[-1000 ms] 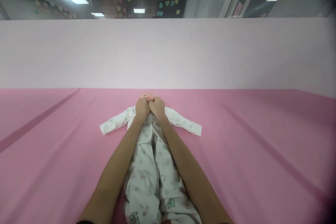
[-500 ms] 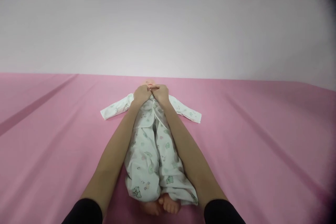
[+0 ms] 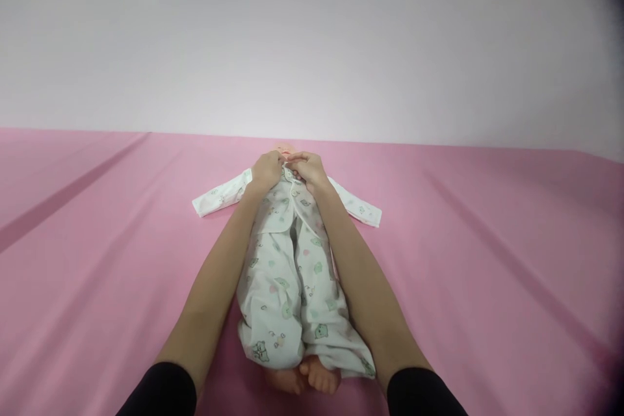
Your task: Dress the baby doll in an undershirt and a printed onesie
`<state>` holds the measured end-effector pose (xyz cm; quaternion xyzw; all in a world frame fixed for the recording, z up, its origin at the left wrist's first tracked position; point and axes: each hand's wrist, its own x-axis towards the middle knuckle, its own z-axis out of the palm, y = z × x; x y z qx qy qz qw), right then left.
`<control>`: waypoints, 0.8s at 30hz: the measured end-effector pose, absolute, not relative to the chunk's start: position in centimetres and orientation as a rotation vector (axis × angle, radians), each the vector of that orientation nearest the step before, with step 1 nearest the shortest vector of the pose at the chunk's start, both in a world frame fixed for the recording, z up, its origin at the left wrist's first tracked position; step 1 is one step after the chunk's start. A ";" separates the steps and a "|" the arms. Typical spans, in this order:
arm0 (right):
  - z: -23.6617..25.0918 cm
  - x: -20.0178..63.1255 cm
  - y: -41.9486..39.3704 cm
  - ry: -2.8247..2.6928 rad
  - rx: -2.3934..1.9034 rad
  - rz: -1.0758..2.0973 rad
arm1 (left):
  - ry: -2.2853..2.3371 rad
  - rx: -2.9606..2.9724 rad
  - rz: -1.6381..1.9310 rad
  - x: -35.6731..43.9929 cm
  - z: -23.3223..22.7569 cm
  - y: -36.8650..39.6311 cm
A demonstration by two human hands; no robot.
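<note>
A baby doll lies on its back, its feet (image 3: 319, 377) toward me and its head (image 3: 284, 148) at the far end, partly hidden by my hands. It wears a white printed baby jacket (image 3: 277, 208) and matching trousers (image 3: 270, 299). At the jacket's neckline my left hand (image 3: 267, 171) is closed, fingertips pinching the collar edge. Just to its right, my right hand (image 3: 309, 170) has bent fingers on the other side of the collar, seemingly gripping the cloth. The jacket front lies together at the chest and parts lower down.
A pink padded surface (image 3: 121, 260) with folds lies under the doll. Behind it rises a pale upright panel (image 3: 312, 52). The jacket sleeves stretch out to both sides, the left one (image 3: 221, 194) and the right one (image 3: 361, 206).
My hands have moved slightly apart at the collar, and more of the neckline shows between them. The whole view has shifted a little.
</note>
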<state>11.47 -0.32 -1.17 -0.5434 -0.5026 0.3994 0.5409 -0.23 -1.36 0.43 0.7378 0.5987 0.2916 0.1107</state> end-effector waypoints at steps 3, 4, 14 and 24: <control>-1.4 11.5 -0.2 -1.192 -1.300 0.897 | 1.732 2.207 0.917 -0.2 0.6 -1.6; -1.4 11.4 -0.2 -1.207 -1.315 0.830 | 1.714 2.227 0.943 -0.1 0.6 -1.6; 2.1 11.9 -3.2 -1.498 -1.433 0.567 | 1.412 2.143 1.154 0.1 1.4 -2.0; 4.7 11.9 -7.1 -2.031 -1.772 0.399 | 1.477 2.213 0.741 -0.4 4.2 -5.7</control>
